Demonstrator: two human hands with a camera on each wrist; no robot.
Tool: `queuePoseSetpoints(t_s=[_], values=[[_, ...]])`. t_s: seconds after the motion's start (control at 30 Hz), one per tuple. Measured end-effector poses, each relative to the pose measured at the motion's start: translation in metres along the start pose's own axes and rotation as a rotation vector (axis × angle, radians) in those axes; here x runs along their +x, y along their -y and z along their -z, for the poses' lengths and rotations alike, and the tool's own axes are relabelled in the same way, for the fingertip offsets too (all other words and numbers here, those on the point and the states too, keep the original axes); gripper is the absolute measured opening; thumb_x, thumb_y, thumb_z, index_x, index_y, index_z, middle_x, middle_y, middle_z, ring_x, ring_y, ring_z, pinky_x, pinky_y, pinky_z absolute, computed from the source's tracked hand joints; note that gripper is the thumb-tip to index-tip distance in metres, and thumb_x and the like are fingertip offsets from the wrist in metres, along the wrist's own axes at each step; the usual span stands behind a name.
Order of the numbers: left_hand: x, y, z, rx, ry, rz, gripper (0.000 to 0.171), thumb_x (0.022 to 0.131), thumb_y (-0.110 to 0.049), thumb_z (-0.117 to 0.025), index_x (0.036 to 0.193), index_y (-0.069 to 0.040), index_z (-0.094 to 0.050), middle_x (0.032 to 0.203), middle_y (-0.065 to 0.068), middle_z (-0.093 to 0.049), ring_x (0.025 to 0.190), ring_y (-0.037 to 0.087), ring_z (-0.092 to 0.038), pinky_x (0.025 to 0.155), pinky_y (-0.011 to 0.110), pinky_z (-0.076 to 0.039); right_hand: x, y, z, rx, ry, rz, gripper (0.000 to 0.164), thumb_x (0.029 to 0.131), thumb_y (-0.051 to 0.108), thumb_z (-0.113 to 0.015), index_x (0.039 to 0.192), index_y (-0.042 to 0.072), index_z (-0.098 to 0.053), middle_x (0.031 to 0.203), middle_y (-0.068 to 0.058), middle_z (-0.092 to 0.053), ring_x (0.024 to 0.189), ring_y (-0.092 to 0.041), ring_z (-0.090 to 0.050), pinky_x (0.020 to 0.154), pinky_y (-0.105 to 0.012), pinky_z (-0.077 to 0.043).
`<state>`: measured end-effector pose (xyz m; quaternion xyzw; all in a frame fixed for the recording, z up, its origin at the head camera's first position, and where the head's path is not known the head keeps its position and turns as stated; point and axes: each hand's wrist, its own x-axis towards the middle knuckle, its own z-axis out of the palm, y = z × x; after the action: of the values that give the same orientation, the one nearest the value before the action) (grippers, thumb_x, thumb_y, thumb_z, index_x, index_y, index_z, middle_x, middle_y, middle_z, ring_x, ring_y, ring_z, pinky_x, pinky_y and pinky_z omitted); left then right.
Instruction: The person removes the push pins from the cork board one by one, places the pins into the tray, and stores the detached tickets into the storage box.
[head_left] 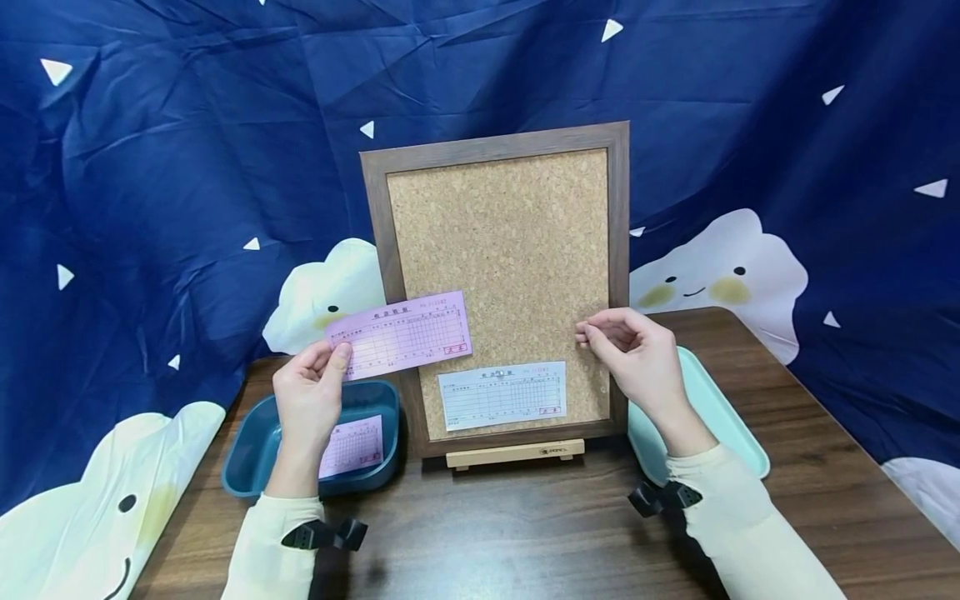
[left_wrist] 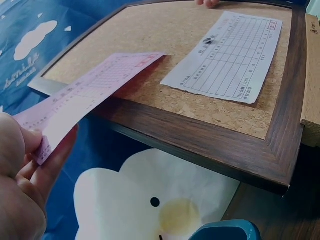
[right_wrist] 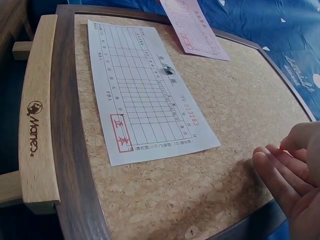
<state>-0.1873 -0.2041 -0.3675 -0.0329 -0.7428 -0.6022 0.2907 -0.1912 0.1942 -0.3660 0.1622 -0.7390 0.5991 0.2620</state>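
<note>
My left hand (head_left: pixel 307 408) pinches a pink printed receipt slip (head_left: pixel 405 333) by its left end, thumb in front. The slip tilts up to the right and overlaps the lower left of a framed corkboard (head_left: pixel 510 250). Below and right of it, a white receipt slip (head_left: pixel 502 396) is fixed to the cork by a small pushpin (right_wrist: pixel 168 70) near its top edge. Close over the board's right side is my right hand (head_left: pixel 637 354), thumb and fingertips brought together. A tiny red spot shows at those fingertips; whether they pinch something, I cannot tell.
The board leans upright on a wooden stand (head_left: pixel 517 454). At its left sits a dark teal bin (head_left: pixel 247 462) with another pink slip (head_left: pixel 356 446) inside. A mint-green tray (head_left: pixel 731 433) lies at the right, partly behind my right wrist. Blue cloth (head_left: pixel 187 167) hangs behind the wooden table (head_left: pixel 487 542).
</note>
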Motion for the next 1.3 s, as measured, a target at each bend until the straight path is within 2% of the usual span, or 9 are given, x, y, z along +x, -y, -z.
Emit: queuePoseSetpoints(t_s=[0.17,0.27,0.43,0.67,0.77,1.0,1.3], values=[[-0.001,0.001,0.001,-0.018,0.001,0.003,0.023,0.104,-0.011,-0.073,0.113,0.009,-0.078,0.085,-0.023,-0.074,0.07,-0.001,-0.064,0.061,0.012,-0.051,-0.001,-0.001,0.003,0.006,-0.004,-0.004,0.008,0.098,-0.009,-0.072,0.106,-0.01,-0.074,0.095,0.008,-0.082,0.084,-0.005,-0.079,0.078,-0.019,-0.063],[-0.001,0.003,0.002,-0.017,-0.002,-0.001,0.022,0.104,-0.01,-0.073,0.112,0.01,-0.077,0.083,-0.024,-0.073,0.069,-0.001,-0.063,0.061,0.012,-0.051,-0.002,-0.002,0.005,0.007,-0.003,-0.008,0.007,0.098,-0.008,-0.072,0.105,-0.01,-0.073,0.094,0.011,-0.081,0.084,-0.005,-0.079,0.078,-0.02,-0.063],[-0.001,0.005,0.004,-0.023,-0.011,-0.022,0.021,0.103,-0.008,-0.073,0.109,0.012,-0.076,0.08,-0.024,-0.071,0.066,-0.002,-0.061,0.059,0.013,-0.049,-0.004,-0.003,0.009,-0.005,-0.009,-0.018,0.007,0.098,-0.008,-0.072,0.104,-0.011,-0.073,0.093,0.013,-0.081,0.084,-0.004,-0.079,0.078,-0.019,-0.063],[0.0,0.007,0.008,-0.008,-0.019,-0.046,0.02,0.103,-0.007,-0.073,0.109,0.012,-0.077,0.083,-0.026,-0.072,0.071,-0.003,-0.065,0.066,0.011,-0.053,-0.007,-0.005,0.015,-0.023,-0.014,-0.01,0.007,0.099,-0.007,-0.071,0.105,-0.01,-0.074,0.094,0.014,-0.08,0.084,-0.004,-0.079,0.078,-0.02,-0.063],[0.0,0.008,0.009,-0.002,-0.022,-0.047,0.02,0.103,-0.007,-0.073,0.107,0.012,-0.076,0.081,-0.024,-0.071,0.07,-0.003,-0.063,0.064,0.011,-0.052,-0.008,-0.006,0.017,-0.032,-0.021,-0.007,0.006,0.098,-0.008,-0.071,0.104,-0.01,-0.073,0.093,0.015,-0.08,0.083,-0.002,-0.078,0.077,-0.019,-0.062],[-0.002,0.011,0.014,0.002,-0.039,-0.057,0.018,0.103,-0.005,-0.072,0.102,0.013,-0.073,0.071,-0.017,-0.064,0.058,-0.002,-0.05,0.05,0.014,-0.038,-0.01,-0.008,0.021,-0.034,-0.03,0.001,0.007,0.097,-0.011,-0.071,0.104,-0.012,-0.073,0.093,0.016,-0.079,0.082,-0.003,-0.078,0.077,-0.018,-0.062],[-0.004,0.015,0.018,0.01,-0.052,-0.082,0.019,0.103,-0.004,-0.072,0.105,0.014,-0.074,0.074,-0.02,-0.065,0.059,-0.002,-0.053,0.053,0.012,-0.042,-0.014,-0.007,0.027,-0.047,-0.055,0.009,0.008,0.097,-0.012,-0.07,0.104,-0.012,-0.073,0.093,0.015,-0.08,0.081,-0.003,-0.078,0.075,-0.018,-0.062]])
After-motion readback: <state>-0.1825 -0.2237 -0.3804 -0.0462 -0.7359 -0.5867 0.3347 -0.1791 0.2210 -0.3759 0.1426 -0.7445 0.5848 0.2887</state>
